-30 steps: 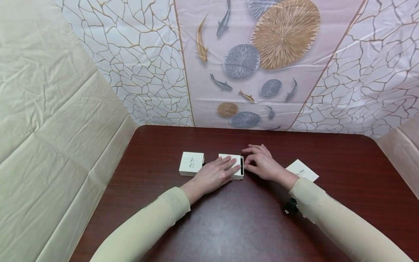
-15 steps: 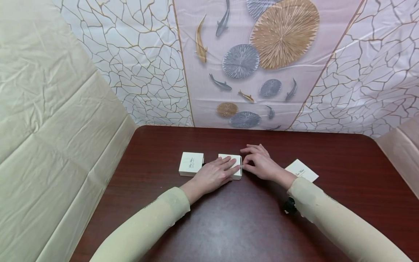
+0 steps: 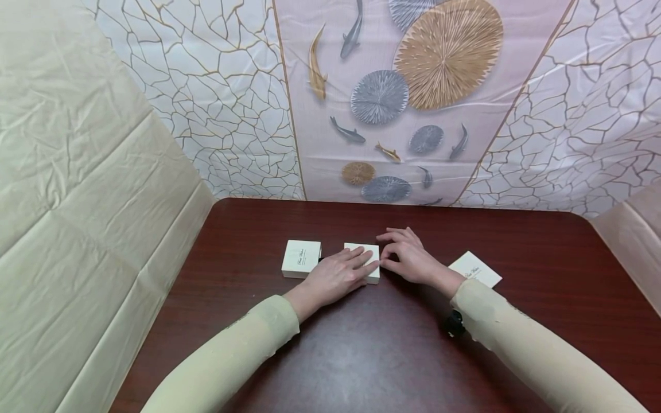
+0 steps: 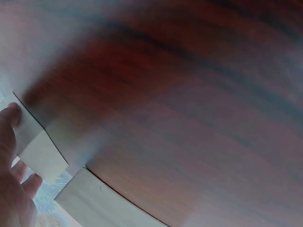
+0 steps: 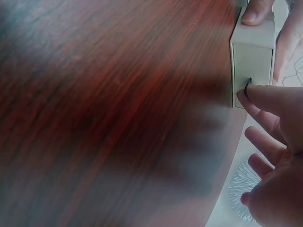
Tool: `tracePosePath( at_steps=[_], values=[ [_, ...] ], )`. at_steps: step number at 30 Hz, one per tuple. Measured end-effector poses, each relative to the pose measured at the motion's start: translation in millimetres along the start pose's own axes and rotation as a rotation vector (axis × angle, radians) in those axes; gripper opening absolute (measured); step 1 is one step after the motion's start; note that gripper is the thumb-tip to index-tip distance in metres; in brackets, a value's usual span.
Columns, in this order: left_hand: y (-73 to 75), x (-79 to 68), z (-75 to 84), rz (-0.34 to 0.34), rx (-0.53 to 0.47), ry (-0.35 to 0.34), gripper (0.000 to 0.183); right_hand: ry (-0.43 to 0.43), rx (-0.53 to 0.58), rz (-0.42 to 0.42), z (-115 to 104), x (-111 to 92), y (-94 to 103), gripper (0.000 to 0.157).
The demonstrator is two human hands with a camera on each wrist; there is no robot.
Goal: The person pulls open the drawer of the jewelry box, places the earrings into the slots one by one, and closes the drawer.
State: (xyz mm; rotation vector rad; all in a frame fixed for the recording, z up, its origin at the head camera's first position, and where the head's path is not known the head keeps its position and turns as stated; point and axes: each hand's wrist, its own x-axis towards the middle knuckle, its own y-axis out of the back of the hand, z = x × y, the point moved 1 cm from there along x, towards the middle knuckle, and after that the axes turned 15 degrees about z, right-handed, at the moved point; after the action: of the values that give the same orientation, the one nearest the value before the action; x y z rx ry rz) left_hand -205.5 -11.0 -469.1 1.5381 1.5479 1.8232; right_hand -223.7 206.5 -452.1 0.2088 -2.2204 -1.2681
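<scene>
A small white drawer box (image 3: 376,276) lies on the table under my left hand (image 3: 338,274). My left thumb (image 5: 255,13) presses its near side while the fingers lie across the top, holding it. The drawer front (image 5: 251,61) sits flush in the sleeve. A small black ribbon pull (image 5: 247,84) comes out of that front. My right hand (image 3: 410,261) pinches this ribbon between thumb and index finger, the other fingers spread loosely. Left of the held box is a like white box (image 3: 301,256) with dark script on top.
A flat white card (image 3: 475,268) with dark script lies to the right, partly behind my right forearm. The dark red wooden table (image 3: 351,355) carries everything. A patterned cloth (image 3: 330,183) hangs beyond its back edge, and a pale cloth wall (image 3: 93,229) stands at the left.
The drawer has slid leftward into its sleeve, and the dark gap at its right end has gone. My right hand moved slightly left with it. My left hand stayed put.
</scene>
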Motion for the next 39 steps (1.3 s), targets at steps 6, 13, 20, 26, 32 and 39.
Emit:
tracePosePath(
  at_steps=[6, 13, 20, 26, 32, 39],
  values=[
    [0.1, 1.5, 1.2, -0.014, 0.015, -0.006, 0.052, -0.003, -0.001, 0.004, 0, -1, 1.5, 0.014],
    [0.4, 1.8, 2.1, -0.018, 0.019, -0.007, 0.052, -0.005, 0.003, 0.031, 2, -4, 8.6, 0.011],
    [2.3, 1.7, 2.0, -0.032, 0.019, -0.014, 0.052, -0.016, -0.03, 0.022, 5, -13, 30.1, 0.011],
    [5.8, 3.4, 1.4, -0.023, 0.021, -0.015, 0.055, -0.019, -0.077, 0.026, 14, -27, 55.5, 0.017],
    [14.3, 7.8, 3.7, -0.045, 0.044, -0.016, 0.057, -0.036, -0.139, 0.024, 23, -46, 84.3, 0.026],
    [25.8, 13.0, 5.9, -0.091, 0.092, -0.005, 0.062, -0.052, -0.201, 0.042, 30, -65, 109.4, 0.04]
  ],
)
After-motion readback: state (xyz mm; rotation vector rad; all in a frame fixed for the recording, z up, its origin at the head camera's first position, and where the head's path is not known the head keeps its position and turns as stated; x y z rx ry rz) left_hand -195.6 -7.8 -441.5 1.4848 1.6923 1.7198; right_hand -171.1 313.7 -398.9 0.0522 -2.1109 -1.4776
